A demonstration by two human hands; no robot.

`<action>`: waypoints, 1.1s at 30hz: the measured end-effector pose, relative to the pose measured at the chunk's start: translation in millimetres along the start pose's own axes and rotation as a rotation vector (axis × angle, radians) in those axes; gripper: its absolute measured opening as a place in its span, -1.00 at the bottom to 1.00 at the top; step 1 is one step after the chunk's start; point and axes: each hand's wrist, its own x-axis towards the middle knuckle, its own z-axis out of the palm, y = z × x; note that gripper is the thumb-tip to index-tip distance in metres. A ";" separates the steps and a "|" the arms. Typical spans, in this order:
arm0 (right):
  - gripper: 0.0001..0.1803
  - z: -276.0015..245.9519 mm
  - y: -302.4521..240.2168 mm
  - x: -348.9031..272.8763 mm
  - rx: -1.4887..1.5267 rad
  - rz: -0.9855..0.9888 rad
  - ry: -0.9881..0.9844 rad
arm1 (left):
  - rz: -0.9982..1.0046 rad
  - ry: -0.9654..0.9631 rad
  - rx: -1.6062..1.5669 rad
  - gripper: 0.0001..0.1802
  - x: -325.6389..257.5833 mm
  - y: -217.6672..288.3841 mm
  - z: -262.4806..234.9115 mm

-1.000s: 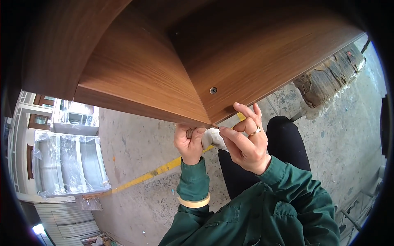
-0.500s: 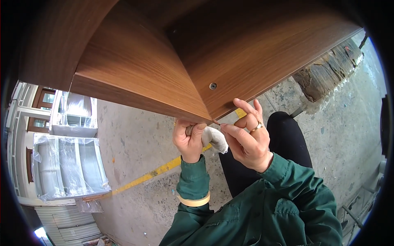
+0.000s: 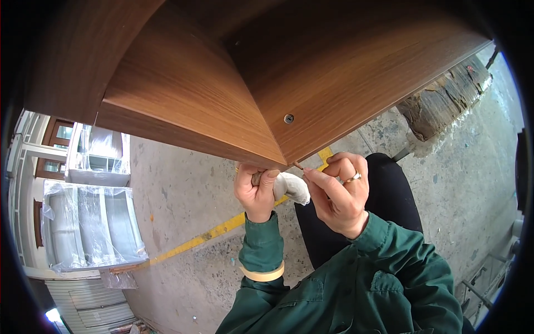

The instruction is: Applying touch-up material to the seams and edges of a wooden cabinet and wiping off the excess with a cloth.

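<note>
A brown wood-grain cabinet (image 3: 189, 106) fills the upper part of the picture, the lower corner of its panels pointing at me. My left hand (image 3: 256, 192) is closed at the underside of this corner, gripping a crumpled whitish cloth (image 3: 293, 189) that hangs out to its right. Just right of the corner, my right hand (image 3: 340, 195) pinches a short, thin brown stick (image 3: 298, 165) between thumb and forefinger. The stick's tip is at the panel edge; whether it touches cannot be made out. A pale tape roll (image 3: 262, 274) sits around my left sleeve.
A round metal fitting (image 3: 288, 118) is set in the right panel. Plastic-wrapped furniture (image 3: 94, 222) stands at the left. A worn, layered block (image 3: 445, 100) is on the concrete floor (image 3: 183, 211) under the cabinet's right side. Yellow tape (image 3: 214, 231) crosses the floor.
My right hand has shifted slightly right and down, with its outer fingers curled in more. More of the brown stick shows. The left hand and cloth have hardly moved.
</note>
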 end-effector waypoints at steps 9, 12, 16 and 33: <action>-0.64 13.0 -3.5 -5.9 -0.009 0.008 0.041 | -0.079 0.037 -0.038 -0.73 3.4 8.9 9.7; -0.67 11.5 -1.6 -3.8 -0.055 0.022 0.064 | -0.051 0.048 -0.009 -0.74 5.2 12.3 9.6; -0.70 6.0 0.3 -0.1 -0.075 0.056 0.090 | -0.018 0.020 0.025 -0.74 5.5 10.5 7.6; -0.77 11.1 -4.3 -0.1 -0.065 0.030 0.058 | -0.014 0.031 0.029 -0.73 7.2 14.7 10.2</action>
